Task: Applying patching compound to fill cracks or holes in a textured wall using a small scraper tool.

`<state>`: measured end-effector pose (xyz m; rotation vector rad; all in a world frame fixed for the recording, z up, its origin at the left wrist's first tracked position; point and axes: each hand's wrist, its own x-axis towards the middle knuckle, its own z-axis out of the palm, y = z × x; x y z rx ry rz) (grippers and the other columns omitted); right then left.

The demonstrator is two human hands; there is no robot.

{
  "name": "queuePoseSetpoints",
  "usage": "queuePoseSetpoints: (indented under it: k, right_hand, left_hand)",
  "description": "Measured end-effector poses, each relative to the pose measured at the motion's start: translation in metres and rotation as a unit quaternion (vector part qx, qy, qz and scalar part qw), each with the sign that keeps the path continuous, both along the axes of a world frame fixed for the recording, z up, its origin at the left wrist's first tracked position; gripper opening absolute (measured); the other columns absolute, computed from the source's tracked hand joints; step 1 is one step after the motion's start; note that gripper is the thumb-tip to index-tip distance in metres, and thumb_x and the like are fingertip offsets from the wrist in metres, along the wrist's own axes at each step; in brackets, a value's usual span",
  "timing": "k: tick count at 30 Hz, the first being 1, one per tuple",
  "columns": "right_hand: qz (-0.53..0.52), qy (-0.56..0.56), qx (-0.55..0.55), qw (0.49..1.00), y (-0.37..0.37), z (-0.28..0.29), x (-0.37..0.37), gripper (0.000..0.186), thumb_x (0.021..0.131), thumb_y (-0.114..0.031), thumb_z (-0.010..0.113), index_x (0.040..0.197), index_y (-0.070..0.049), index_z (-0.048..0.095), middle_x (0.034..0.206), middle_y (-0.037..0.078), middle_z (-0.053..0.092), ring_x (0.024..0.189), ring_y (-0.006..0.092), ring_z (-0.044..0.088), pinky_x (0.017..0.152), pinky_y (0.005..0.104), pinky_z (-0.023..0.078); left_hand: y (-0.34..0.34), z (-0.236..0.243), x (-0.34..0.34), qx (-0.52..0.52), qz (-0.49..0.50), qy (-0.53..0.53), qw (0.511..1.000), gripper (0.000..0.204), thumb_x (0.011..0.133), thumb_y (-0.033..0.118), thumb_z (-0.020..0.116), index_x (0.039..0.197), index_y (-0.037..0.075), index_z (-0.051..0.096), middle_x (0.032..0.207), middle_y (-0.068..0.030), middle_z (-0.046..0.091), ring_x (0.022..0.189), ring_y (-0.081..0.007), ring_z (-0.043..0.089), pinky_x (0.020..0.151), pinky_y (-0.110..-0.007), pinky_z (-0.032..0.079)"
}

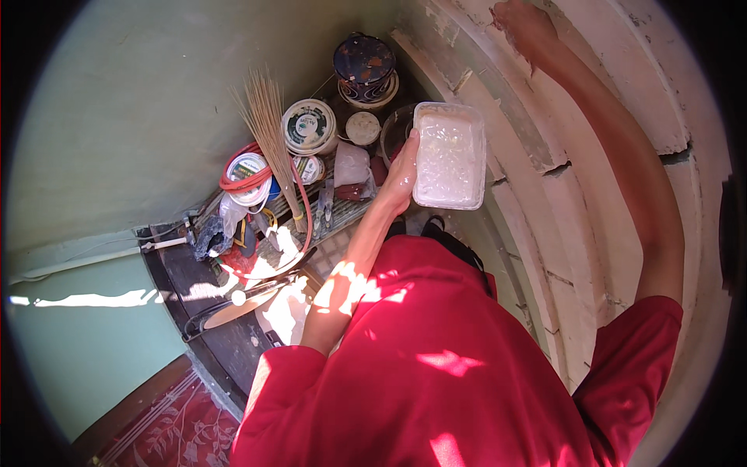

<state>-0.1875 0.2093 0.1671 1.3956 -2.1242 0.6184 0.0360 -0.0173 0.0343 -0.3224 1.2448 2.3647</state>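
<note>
While left hand [400,177] grasps clear plastic tub [482,159] one-sidedly, tilting could spill white contents [449,154]; right hand [527,29], far: grip indeterminable.

Plastic tub [450,159] in left hand [401,175]

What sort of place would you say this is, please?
Likely a storage corner for decorating or building supplies: a white lidded tub, a spotted dark bucket and a stick broom are gathered near the green wall.
</note>
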Motion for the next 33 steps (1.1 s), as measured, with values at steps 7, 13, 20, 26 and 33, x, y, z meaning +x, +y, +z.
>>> queuePoseSetpoints:
  k: [7,13,20,26,33]
  right_hand:
    - [-0.364,0.013,0.311,0.878,-0.038,0.027,0.026,0.010,0.078,-0.004,0.057,0.083,-0.003,0.065,0.082,0.019,0.065,0.078,0.0357,0.065,0.067,0.0466,0.052]
    - [-0.201,-0.003,0.153,0.968,-0.017,0.021,0.028,0.009,0.078,-0.006,0.060,0.083,-0.005,0.067,0.079,0.017,0.066,0.079,0.0340,0.066,0.066,0.0443,0.053]
    - [-0.431,0.032,0.360,0.827,-0.037,0.008,0.017,0.008,0.078,-0.008,0.061,0.080,-0.007,0.068,0.079,0.015,0.067,0.077,0.0324,0.068,0.064,0.0396,0.055]
    - [-0.476,-0.139,0.273,0.824,-0.058,0.041,0.066,0.023,0.077,-0.007,0.063,0.099,-0.003,0.064,0.094,0.015,0.068,0.093,0.0346,0.066,0.087,0.0439,0.050]
    - [-0.280,-0.304,-0.070,0.908,-0.030,0.005,0.157,0.020,0.076,-0.012,0.065,0.092,-0.001,0.064,0.076,0.023,0.062,0.074,0.0433,0.060,0.068,0.0456,0.049]
  left_hand:
    - [-0.005,-0.008,-0.003,-0.010,0.024,-0.018,0.999,0.064,0.100,0.050,0.031,0.137,-0.001,0.037,0.131,-0.0148,0.052,0.117,-0.0201,0.052,0.099,-0.032,0.042]
    - [0.004,-0.013,-0.012,0.004,0.005,0.002,1.000,0.068,0.098,0.053,0.036,0.139,-0.001,0.037,0.130,-0.0164,0.053,0.114,-0.0214,0.057,0.096,-0.033,0.047]
    - [0.000,-0.018,-0.012,0.014,0.007,-0.021,1.000,0.064,0.100,0.050,0.031,0.138,-0.001,0.036,0.131,-0.0142,0.051,0.116,-0.0202,0.053,0.098,-0.032,0.044]
    - [-0.004,-0.010,-0.010,0.001,0.025,-0.024,0.999,0.063,0.100,0.050,0.031,0.139,0.000,0.036,0.131,-0.0142,0.051,0.116,-0.0201,0.053,0.097,-0.032,0.044]
    - [0.001,-0.019,-0.017,-0.016,0.027,-0.010,0.999,0.064,0.100,0.050,0.030,0.140,0.000,0.034,0.133,-0.0141,0.050,0.117,-0.0201,0.053,0.097,-0.032,0.044]
